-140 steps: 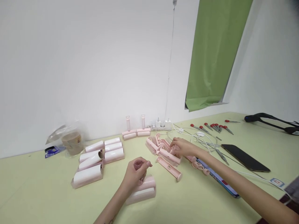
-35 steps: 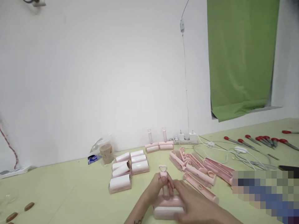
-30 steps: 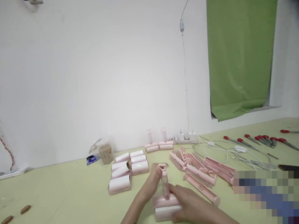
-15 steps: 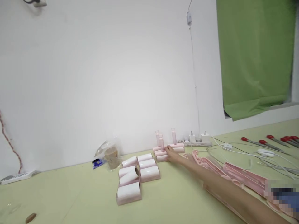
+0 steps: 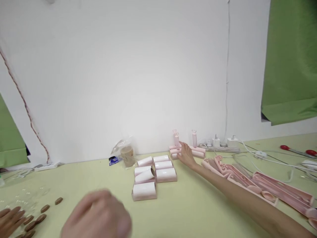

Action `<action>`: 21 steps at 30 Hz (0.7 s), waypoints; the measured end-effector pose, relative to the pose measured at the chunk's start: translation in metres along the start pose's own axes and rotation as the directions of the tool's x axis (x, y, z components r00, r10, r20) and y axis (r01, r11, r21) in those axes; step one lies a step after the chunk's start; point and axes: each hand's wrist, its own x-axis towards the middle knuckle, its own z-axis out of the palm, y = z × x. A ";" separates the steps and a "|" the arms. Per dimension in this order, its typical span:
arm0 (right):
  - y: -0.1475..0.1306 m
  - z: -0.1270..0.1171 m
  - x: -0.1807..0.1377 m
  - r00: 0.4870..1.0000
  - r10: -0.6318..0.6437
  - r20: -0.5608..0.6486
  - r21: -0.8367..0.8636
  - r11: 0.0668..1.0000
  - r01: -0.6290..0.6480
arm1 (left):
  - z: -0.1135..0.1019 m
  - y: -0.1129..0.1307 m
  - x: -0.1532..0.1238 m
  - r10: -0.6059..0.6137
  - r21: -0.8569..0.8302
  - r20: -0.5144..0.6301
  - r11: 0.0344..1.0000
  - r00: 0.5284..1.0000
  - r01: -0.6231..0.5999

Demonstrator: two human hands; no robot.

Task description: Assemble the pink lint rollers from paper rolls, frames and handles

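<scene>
My right hand (image 5: 186, 154) reaches far across the pale green table (image 5: 193, 211) to the wall. Its fingers are stretched out and touch the base of a pink lint roller (image 5: 176, 148) that stands upright there. A second upright pink roller (image 5: 194, 142) stands just to its right. My left hand (image 5: 99, 218) hovers low in the foreground, back to the camera and smeared by motion; nothing shows in it. Between the hands lie several white paper rolls in pink cradles (image 5: 155, 175).
Several pink roller handles (image 5: 257, 180) lie at the right, under my forearm. By the wall are a power strip with chargers (image 5: 223, 145), white cables (image 5: 272, 158), red-handled screwdrivers (image 5: 297, 152) and a bagged cup (image 5: 126, 154). Brown oval pieces (image 5: 44, 209) and another hand's fingers (image 5: 10, 216) are at bottom left.
The roller that both hands held in front of me now stands by the wall with the others. My left hand has come up into the foreground. The view has swung left.
</scene>
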 end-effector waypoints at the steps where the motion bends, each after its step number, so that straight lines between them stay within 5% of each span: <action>1: -0.015 -0.001 -0.009 0.997 -0.067 0.022 0.037 0.997 0.067 | 0.009 0.006 0.012 0.018 -0.009 -0.034 1.000 0.999 -0.018; 6: -0.101 0.015 -0.065 0.875 -0.436 0.213 0.239 0.891 0.386 | 0.051 0.029 0.046 0.038 -0.156 -0.092 0.986 0.995 -0.052; 10: -0.139 0.031 -0.087 0.877 -0.410 0.250 0.258 0.901 0.348 | 0.073 0.035 0.040 -0.057 -0.228 0.049 0.971 0.997 0.067; 14: -0.134 0.018 -0.099 0.874 -0.385 0.296 0.318 0.903 0.289 | 0.094 0.030 0.032 -0.175 -0.149 0.198 0.967 0.964 0.206; 18: -0.103 -0.014 -0.126 0.871 -0.350 0.344 0.406 0.892 0.198 | 0.109 0.021 0.030 -0.206 -0.074 0.419 0.963 0.884 0.260; 21: -0.074 -0.037 -0.144 0.888 -0.167 0.429 0.570 0.812 -0.123 | 0.118 0.013 0.022 -0.278 0.043 0.593 0.948 0.755 0.315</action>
